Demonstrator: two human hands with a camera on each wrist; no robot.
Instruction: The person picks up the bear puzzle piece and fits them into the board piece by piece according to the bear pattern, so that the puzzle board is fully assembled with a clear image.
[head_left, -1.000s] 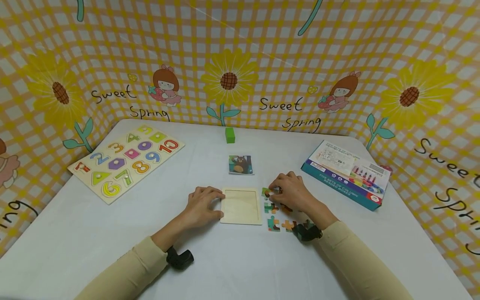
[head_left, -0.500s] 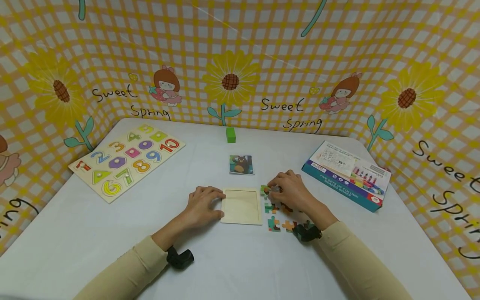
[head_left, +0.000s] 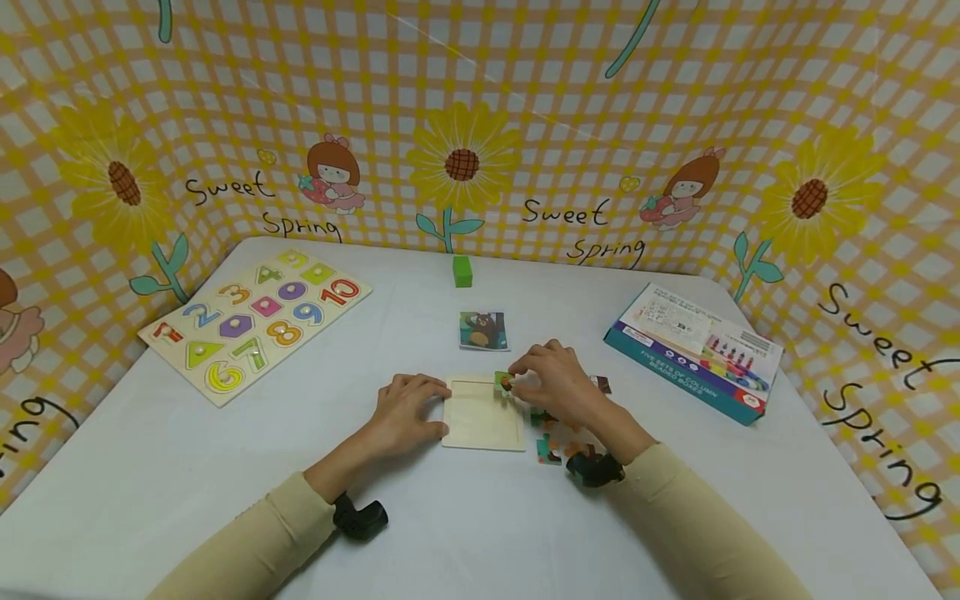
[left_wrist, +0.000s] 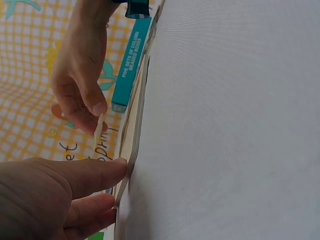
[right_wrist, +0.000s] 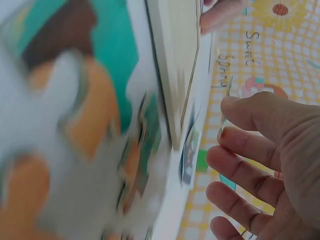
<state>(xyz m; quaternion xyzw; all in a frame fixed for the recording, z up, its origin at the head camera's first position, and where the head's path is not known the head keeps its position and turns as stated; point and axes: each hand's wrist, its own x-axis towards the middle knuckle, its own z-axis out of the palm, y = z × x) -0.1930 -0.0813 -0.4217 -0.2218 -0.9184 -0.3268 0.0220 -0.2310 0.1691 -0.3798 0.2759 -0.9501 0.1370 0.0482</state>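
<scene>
Left hand (head_left: 408, 408) resting flat on the worktop (head_left: 465, 533), at the left edge of the wooden puzzle tray (head_left: 480, 421); fingers (left_wrist: 87, 172) nearly straight, tips touching the tray rim, nothing gripped, seen clearly in the left wrist view. Right hand (head_left: 551, 382) placed over the far right corner of the tray, with fingers (right_wrist: 250, 117) curled and pinching a small green and brown puzzle piece (head_left: 503, 382). Piece held thin between thumb and forefinger, at the far right corner of the tray; impossible to tell whether touching the tray or just above it. Inside of the tray bare wood. Other loose puzzle pieces (head_left: 547, 450) lying on the worktop just to the right of the tray, partly hidden under the right hand and wrist; one more dark piece (head_left: 600, 384) further right of the tray, beyond the hand. Small picture card with a bear (head_left: 483, 330) lying flat behind the tray, apart from it. Green block (head_left: 462, 271) standing well behind the tray, near the back edge of the worktop. Number board (head_left: 255, 321) with coloured digits far to the left of the tray. Teal box (head_left: 693, 350) lying flat far to the right of the tray. Right wrist view mostly blurred near the loose pieces.
</scene>
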